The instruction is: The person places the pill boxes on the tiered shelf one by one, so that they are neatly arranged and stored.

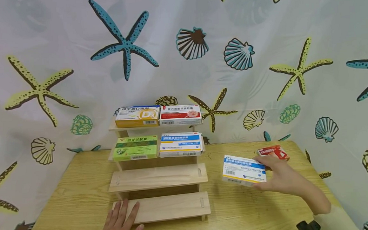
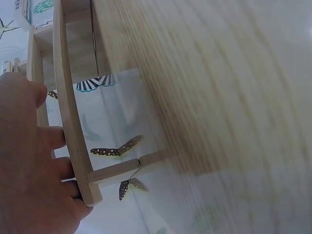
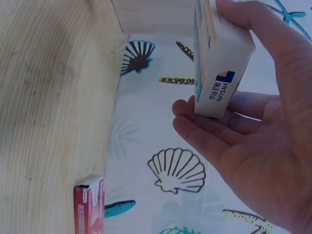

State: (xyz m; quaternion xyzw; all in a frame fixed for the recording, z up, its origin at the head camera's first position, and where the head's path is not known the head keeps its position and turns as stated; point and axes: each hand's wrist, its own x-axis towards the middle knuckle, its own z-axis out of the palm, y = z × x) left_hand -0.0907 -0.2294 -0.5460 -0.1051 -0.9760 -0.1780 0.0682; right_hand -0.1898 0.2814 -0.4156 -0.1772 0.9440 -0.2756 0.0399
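My right hand [image 1: 282, 177] grips a white and blue medicine box [image 1: 243, 170] by its right end, above the table to the right of a stepped wooden rack [image 1: 157, 177]. The right wrist view shows thumb and fingers on opposite sides of that medicine box [image 3: 223, 73]. My left hand [image 1: 118, 224] rests with spread, straight fingers on the left end of the lowest step. On the top step sit a yellow vitamin D box [image 1: 137, 116] and a red and white box [image 1: 180, 115]. One step down are a green box [image 1: 135, 148] and another white and blue box [image 1: 181, 144].
A red medicine box [image 1: 276, 153] lies on the wooden table [image 1: 237, 213] at the back right, partly behind my right hand. The rack's two lower steps bear no boxes. A cloth [image 1: 169, 73] printed with starfish and shells hangs behind the table.
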